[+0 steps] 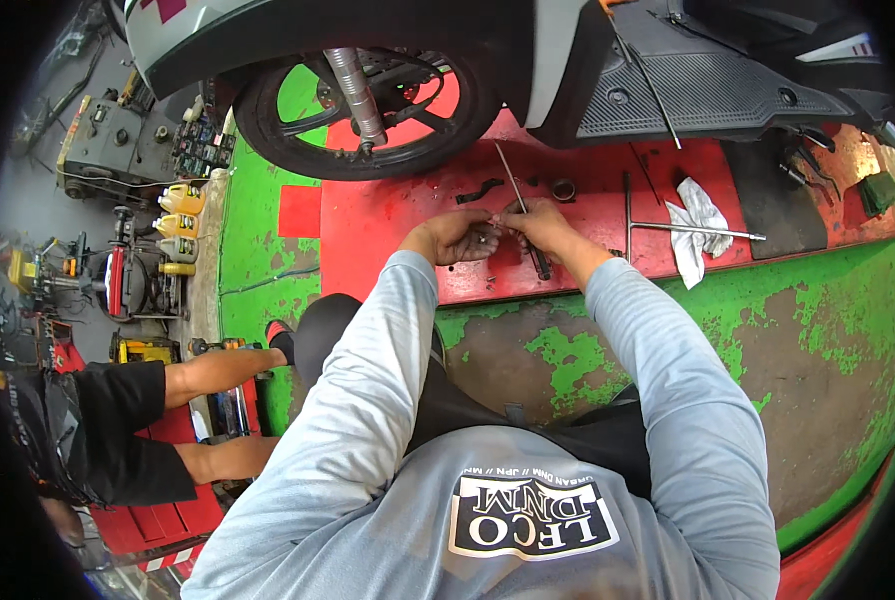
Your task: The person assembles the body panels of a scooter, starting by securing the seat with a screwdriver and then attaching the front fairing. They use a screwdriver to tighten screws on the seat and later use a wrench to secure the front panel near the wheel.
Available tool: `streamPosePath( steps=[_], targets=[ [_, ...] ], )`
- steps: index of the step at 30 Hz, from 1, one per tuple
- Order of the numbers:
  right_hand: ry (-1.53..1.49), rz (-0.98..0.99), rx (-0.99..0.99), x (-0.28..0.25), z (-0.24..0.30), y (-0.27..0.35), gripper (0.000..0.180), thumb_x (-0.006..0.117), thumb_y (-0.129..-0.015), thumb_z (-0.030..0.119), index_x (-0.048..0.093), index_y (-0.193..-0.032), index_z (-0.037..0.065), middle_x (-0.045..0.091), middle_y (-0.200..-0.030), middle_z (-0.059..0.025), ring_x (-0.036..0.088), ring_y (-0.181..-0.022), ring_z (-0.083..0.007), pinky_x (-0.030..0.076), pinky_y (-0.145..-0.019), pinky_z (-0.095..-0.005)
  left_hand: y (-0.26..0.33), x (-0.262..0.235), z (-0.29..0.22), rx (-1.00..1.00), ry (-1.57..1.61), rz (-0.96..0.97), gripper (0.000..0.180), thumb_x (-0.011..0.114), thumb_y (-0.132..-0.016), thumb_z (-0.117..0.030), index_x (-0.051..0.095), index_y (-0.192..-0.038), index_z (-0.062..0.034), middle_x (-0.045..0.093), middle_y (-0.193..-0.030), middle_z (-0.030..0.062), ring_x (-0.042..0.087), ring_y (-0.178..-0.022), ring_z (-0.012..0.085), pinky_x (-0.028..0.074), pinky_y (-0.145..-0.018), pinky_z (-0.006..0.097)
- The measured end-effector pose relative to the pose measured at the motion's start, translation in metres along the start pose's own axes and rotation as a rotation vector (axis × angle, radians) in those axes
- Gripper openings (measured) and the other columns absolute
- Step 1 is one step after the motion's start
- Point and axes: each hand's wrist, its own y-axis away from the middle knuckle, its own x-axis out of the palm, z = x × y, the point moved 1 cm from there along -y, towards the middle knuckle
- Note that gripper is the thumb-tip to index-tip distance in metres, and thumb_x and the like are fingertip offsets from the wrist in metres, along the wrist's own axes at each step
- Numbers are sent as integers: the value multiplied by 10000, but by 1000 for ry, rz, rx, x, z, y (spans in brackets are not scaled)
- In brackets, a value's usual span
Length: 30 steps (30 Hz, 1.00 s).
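Observation:
My right hand [542, 226] is closed around a screwdriver. Its long thin metal shaft [510, 172] points away from me, and the dark handle [541, 264] shows below my fist. Close beside it, my left hand [465, 237] is turned palm up with curled fingers. Thumb and fingertips are pinched near the right hand's fingers, on something too small to make out. Both hands are above a red platform [378, 235]. Just beyond them lie a black bracket-like part [480, 191] and a small round cup-shaped part [564, 189].
A motorcycle's front wheel [368, 165] and grey footboard [688, 95] overhang the platform. To the right lie a T-handle wrench [658, 228] and a white rag [699, 225]. Yellow-capped bottles [180, 212] line the left side. Another person's bare leg [223, 372] reaches in at left.

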Motion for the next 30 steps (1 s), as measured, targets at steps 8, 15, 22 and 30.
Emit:
streamPosePath(
  steps=[8, 15, 22, 30],
  targets=[
    [-20, -41, -15, 31, 0, -15, 213, 773, -900, 218, 684, -927, 27, 618, -710, -16, 521, -521, -96, 411, -456, -266, 11, -31, -9, 60, -56, -5, 249, 531, -1047, -272, 646, -1103, -58, 724, -944, 58, 732, -847, 178, 630, -757, 309],
    [421, -29, 95, 23, 7, -14, 218, 747, -878, 225, 686, -935, 23, 631, -712, -30, 531, -512, -107, 436, -458, -275, -6, -16, 21, 83, -585, -242, 347, 590, -987, -343, 716, -1032, -23, 718, -957, 127, 733, -838, 226, 620, -715, 370],
    [372, -57, 116, -20, -8, -19, 210, 739, -890, 233, 685, -905, 30, 682, -763, -40, 554, -546, -85, 440, -472, -259, -4, 34, 53, 498, -1438, -466, 321, 619, -873, -229, 713, -1172, -159, 683, -1221, 166, 640, -1146, 373, 521, -968, 462],
    [-124, -63, 236, 12, -4, -18, 171, 693, -935, 241, 675, -920, 72, 630, -737, -8, 528, -534, -103, 455, -467, -276, 6, 12, 32, 856, -768, -404, 394, 765, -852, -178, 677, -1196, -7, 728, -1086, 145, 711, -974, 235, 553, -875, 360]
  ],
)
